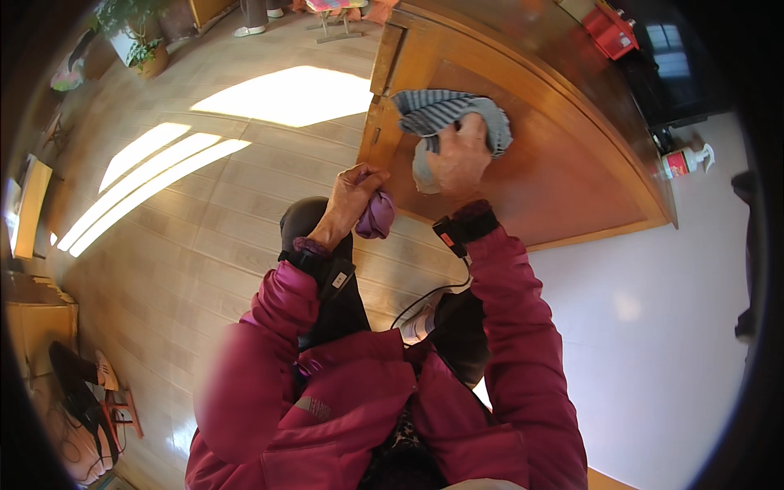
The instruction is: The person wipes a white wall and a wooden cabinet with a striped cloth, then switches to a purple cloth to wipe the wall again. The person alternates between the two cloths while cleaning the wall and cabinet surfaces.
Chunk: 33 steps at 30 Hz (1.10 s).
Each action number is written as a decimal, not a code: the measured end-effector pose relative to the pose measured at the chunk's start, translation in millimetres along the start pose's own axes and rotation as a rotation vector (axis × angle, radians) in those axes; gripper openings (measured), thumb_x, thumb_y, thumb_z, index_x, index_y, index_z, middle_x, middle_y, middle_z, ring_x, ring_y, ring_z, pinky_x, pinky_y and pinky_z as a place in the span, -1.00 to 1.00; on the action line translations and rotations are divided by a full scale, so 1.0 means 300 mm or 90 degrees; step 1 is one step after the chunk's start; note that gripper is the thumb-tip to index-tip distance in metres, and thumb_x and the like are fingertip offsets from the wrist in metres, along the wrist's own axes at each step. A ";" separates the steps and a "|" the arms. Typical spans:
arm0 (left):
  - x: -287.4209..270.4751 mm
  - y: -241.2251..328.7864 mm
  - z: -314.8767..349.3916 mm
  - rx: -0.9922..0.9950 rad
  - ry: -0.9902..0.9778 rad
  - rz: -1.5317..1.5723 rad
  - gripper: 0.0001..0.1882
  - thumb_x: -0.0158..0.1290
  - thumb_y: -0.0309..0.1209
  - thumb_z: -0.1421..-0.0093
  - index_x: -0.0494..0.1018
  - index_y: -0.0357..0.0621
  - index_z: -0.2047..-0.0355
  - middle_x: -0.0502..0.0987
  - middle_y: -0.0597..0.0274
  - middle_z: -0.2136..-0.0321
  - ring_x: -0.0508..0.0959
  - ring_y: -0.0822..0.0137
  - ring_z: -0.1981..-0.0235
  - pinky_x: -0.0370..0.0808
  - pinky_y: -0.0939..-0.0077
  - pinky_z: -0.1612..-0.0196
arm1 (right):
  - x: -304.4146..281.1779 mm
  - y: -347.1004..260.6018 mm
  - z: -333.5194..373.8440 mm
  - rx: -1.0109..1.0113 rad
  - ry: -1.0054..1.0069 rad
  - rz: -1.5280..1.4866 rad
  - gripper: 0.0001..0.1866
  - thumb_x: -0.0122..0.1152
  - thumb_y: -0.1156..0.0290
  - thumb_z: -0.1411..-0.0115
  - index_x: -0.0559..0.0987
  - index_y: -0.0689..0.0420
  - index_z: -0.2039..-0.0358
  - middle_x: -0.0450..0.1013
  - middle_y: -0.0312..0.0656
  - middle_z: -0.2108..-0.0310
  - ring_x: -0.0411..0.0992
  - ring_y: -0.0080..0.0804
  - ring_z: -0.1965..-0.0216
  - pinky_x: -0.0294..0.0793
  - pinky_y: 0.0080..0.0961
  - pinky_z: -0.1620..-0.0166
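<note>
My right hand [461,162] presses a blue-grey striped cloth [445,110] against the brown panel of a wooden cabinet door [555,184]. Folds of the cloth bunch up around the fingers and hang past the hand on both sides. Lower and to the left, my left hand [353,200] is closed on a crumpled purple cloth [376,216], held in front of my knee and apart from the door. A dark band with a small box is strapped on each wrist, and a black cable runs from the right one.
A white spray bottle [686,161] with a red label stands right of the cabinet. A red object [611,33] sits at the upper right. A potted plant [147,57] is far left; another person's shoe [250,31] shows at the top. A small stool [122,412] stands lower left.
</note>
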<state>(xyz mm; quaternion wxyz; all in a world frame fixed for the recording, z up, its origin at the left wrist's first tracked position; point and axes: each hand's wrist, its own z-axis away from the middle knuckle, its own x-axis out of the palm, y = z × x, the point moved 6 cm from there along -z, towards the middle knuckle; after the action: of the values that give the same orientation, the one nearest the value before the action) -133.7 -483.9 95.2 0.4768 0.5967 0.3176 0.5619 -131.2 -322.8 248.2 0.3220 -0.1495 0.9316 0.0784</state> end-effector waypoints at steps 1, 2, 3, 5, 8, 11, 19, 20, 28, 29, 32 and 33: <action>0.000 0.002 0.002 -0.003 -0.002 0.004 -0.88 0.17 -0.43 -0.29 0.59 -0.24 0.31 0.56 0.41 0.48 0.46 0.62 0.46 0.41 0.66 0.39 | 0.036 -0.031 -0.006 -0.007 -0.040 -0.001 -0.72 0.35 0.29 0.01 0.56 0.20 0.35 0.31 -0.01 0.23 0.41 0.02 0.14 0.59 -0.15 0.30; -0.002 0.004 0.002 -0.005 0.001 0.005 -0.88 0.17 -0.43 -0.29 0.59 -0.25 0.31 0.56 0.40 0.47 0.47 0.62 0.45 0.41 0.66 0.39 | 0.074 -0.057 -0.005 -0.014 -0.080 -0.001 -0.75 0.32 0.32 0.00 0.56 0.19 0.34 0.31 -0.02 0.24 0.41 0.00 0.14 0.59 -0.16 0.30; -0.002 0.009 0.003 0.006 0.000 0.000 -0.88 0.16 -0.43 -0.29 0.59 -0.25 0.31 0.57 0.39 0.47 0.47 0.62 0.45 0.42 0.66 0.39 | 0.108 -0.075 0.001 -0.022 -0.120 -0.001 -0.78 0.29 0.35 -0.01 0.55 0.18 0.34 0.30 -0.04 0.24 0.41 -0.02 0.13 0.60 -0.17 0.31; -0.006 0.017 0.004 0.022 0.011 -0.017 -0.88 0.15 -0.44 -0.30 0.60 -0.25 0.30 0.58 0.38 0.47 0.48 0.61 0.46 0.43 0.66 0.39 | 0.170 -0.105 0.033 -0.050 -0.195 0.000 -0.81 0.26 0.42 0.01 0.53 0.16 0.34 0.30 -0.03 0.22 0.40 -0.01 0.10 0.61 -0.15 0.29; -0.005 0.023 0.004 0.027 0.001 -0.012 -0.87 0.13 -0.43 -0.31 0.60 -0.26 0.29 0.59 0.36 0.46 0.49 0.60 0.45 0.44 0.65 0.37 | 0.226 -0.123 0.109 -0.108 -0.297 -0.055 -0.88 0.16 0.52 -0.05 0.49 0.14 0.35 0.30 -0.02 0.21 0.45 -0.01 0.16 0.58 -0.17 0.29; -0.004 0.030 0.008 0.014 -0.015 -0.019 -0.86 0.12 -0.44 -0.32 0.60 -0.27 0.28 0.60 0.35 0.45 0.51 0.59 0.43 0.46 0.64 0.35 | 0.243 -0.106 0.179 -0.104 -0.376 -0.153 -0.86 0.20 0.47 -0.08 0.49 0.18 0.32 0.37 0.04 0.23 0.51 0.05 0.24 0.53 -0.16 0.22; 0.011 0.118 0.073 0.032 -0.053 0.191 -0.86 0.09 -0.43 -0.34 0.60 -0.22 0.28 0.60 0.36 0.40 0.54 0.55 0.40 0.50 0.62 0.28 | 0.170 0.141 0.204 0.241 -0.383 -0.363 -0.63 0.33 0.39 -0.06 0.58 0.22 0.11 0.57 0.11 0.23 0.56 -0.02 0.14 0.52 -0.24 0.07; 0.019 0.128 0.081 0.025 -0.046 0.241 -0.86 0.09 -0.42 -0.35 0.60 -0.21 0.28 0.60 0.36 0.39 0.54 0.54 0.39 0.50 0.62 0.26 | 0.156 0.153 0.206 0.259 -0.370 -0.408 -0.63 0.32 0.40 -0.08 0.58 0.23 0.08 0.58 0.10 0.23 0.58 -0.07 0.15 0.52 -0.29 0.06; 0.209 0.187 0.122 0.125 -0.099 0.181 -0.82 0.08 -0.38 -0.38 0.62 -0.20 0.22 0.61 0.39 0.36 0.52 0.57 0.30 0.48 0.62 0.15 | 0.067 0.062 0.241 0.521 -0.409 -0.803 -0.63 0.27 0.26 -0.26 0.57 0.28 0.05 0.57 -0.29 0.24 0.49 -0.53 0.21 0.49 -0.51 0.09; 0.219 0.188 0.112 0.119 -0.067 0.143 -0.80 0.04 -0.36 -0.40 0.59 -0.21 0.16 0.60 0.39 0.32 0.52 0.56 0.26 0.47 0.60 0.10 | 0.045 0.046 0.243 0.555 -0.420 -0.832 -0.62 0.27 0.23 -0.28 0.57 0.27 0.04 0.56 -0.31 0.25 0.48 -0.55 0.20 0.48 -0.52 0.09; 0.247 0.219 0.107 0.175 0.001 0.044 -0.78 0.02 -0.34 -0.42 0.56 -0.21 0.09 0.60 0.36 0.25 0.52 0.53 0.19 0.47 0.58 0.05 | -0.006 -0.025 0.252 0.656 -0.466 -1.034 -0.55 0.26 0.19 -0.30 0.50 0.20 -0.08 0.54 -0.32 0.19 0.48 -0.58 0.17 0.48 -0.58 0.08; 0.260 0.228 0.117 0.176 -0.022 -0.071 -0.67 -0.02 -0.24 -0.44 0.50 -0.19 -0.04 0.57 0.24 0.14 0.51 0.41 0.05 0.43 0.48 -0.09 | -0.037 -0.050 0.239 0.576 -0.452 -1.113 -0.52 0.27 0.18 -0.29 0.46 0.17 -0.13 0.52 -0.33 0.16 0.48 -0.59 0.15 0.48 -0.61 0.07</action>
<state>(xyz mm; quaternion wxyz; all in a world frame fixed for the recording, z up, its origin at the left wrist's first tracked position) -97.3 -443.4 190.2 0.4262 0.6474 0.4164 0.4753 -76.5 -317.2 198.5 0.5475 -0.6050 0.2928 -0.4985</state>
